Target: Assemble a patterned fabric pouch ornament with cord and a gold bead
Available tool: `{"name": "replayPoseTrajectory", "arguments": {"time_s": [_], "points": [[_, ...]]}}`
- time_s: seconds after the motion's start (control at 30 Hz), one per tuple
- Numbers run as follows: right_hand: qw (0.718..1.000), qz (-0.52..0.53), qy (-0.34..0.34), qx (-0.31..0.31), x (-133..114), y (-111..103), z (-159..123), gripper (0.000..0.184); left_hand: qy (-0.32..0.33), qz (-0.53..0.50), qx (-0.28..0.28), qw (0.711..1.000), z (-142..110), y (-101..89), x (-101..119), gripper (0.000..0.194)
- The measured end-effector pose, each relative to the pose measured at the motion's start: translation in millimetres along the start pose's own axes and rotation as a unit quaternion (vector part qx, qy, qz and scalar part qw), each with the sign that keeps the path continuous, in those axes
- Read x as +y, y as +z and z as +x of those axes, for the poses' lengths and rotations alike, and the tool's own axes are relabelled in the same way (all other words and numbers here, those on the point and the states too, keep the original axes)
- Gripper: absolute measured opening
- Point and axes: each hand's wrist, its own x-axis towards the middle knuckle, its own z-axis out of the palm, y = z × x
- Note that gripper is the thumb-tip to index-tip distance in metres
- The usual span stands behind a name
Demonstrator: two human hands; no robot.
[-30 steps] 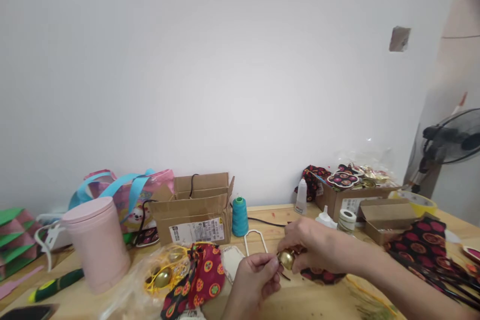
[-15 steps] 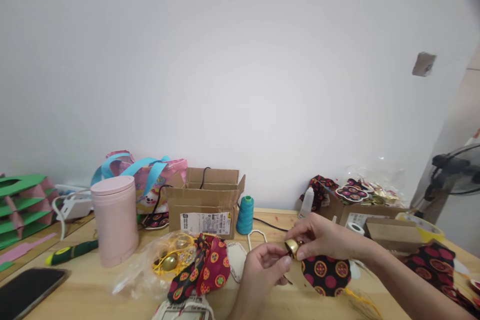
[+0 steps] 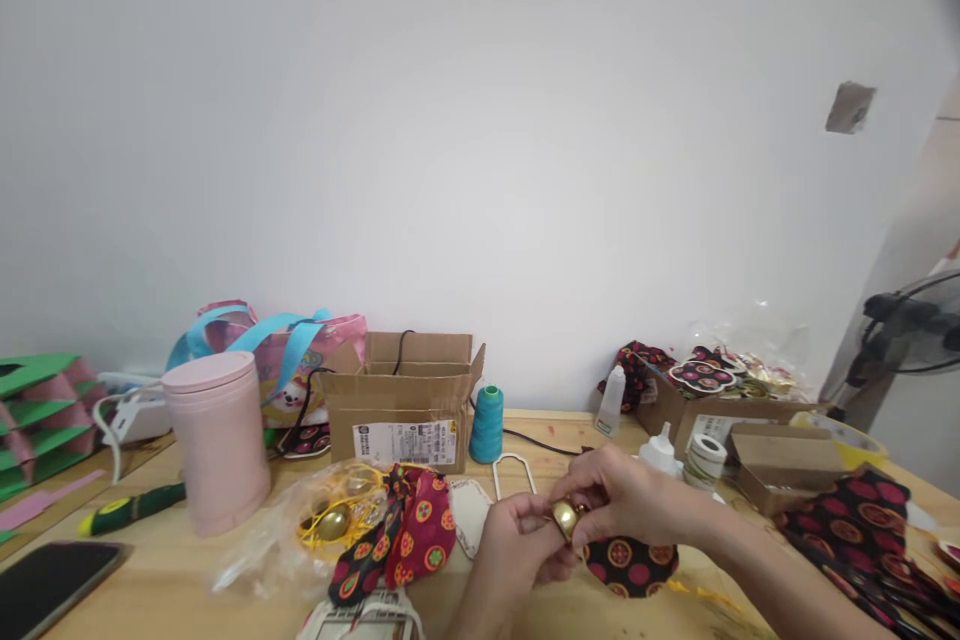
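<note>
Low in the middle, my right hand (image 3: pixel 626 502) pinches a small gold bell (image 3: pixel 565 518) between thumb and fingers. My left hand (image 3: pixel 525 542) is closed at the bell's left side, its fingertips against it. Whether a thin cord runs between those fingers is hidden. Under my right hand lies a round patch of dark fabric (image 3: pixel 630 568) with red and orange circles, a yellow cord (image 3: pixel 705 594) trailing from it to the right. To the left, a red and black patterned pouch (image 3: pixel 421 535) rests beside a clear plastic bag (image 3: pixel 262 550) holding gold bells and yellow cords.
Behind my hands stand a teal thread cone (image 3: pixel 487 425), an open cardboard box (image 3: pixel 405 420) and a small clear bottle (image 3: pixel 611 405). Glue bottle (image 3: pixel 659 451), tape roll (image 3: pixel 706 460) and more boxes sit right. A pink canister (image 3: pixel 217 450), screwdriver (image 3: pixel 133 508) and phone (image 3: pixel 56 588) are left.
Both hands have shifted slightly left with the bell, and the bell has turned. My left fingers have closed in nearer to it. The dark cord end seen below them is now out of sight.
</note>
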Motion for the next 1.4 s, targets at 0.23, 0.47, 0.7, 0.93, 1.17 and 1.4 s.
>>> {"name": "replayPoseTrajectory", "arguments": {"time_s": [0.23,0.47,0.7,0.93,1.17,1.4], "points": [[0.992,0.059,0.036,0.105,20.6,31.4,-2.7,0.016,0.045,0.127,0.022,0.991,-2.5,-7.9,3.2,0.028],[0.944,0.266,0.054,0.186,26.1,46.1,-5.8,0.022,0.167,0.299,0.021,0.939,-10.5,-13.5,15.2,0.028],[0.902,0.397,0.063,0.159,37.9,54.8,-8.8,0.032,0.171,0.279,0.002,0.945,-6.1,-10.5,17.3,0.03],[0.964,0.128,-0.006,0.232,27.0,55.2,-10.8,0.023,0.202,0.484,0.029,0.851,-10.8,-12.2,13.7,0.026],[0.964,0.042,-0.002,0.261,22.5,60.2,-6.3,0.017,0.254,0.626,0.021,0.737,-12.9,-12.0,16.9,0.027],[0.922,0.237,0.045,0.304,31.5,63.6,-5.5,0.009,0.276,0.585,0.035,0.762,-11.2,-8.4,18.1,0.02]]}}
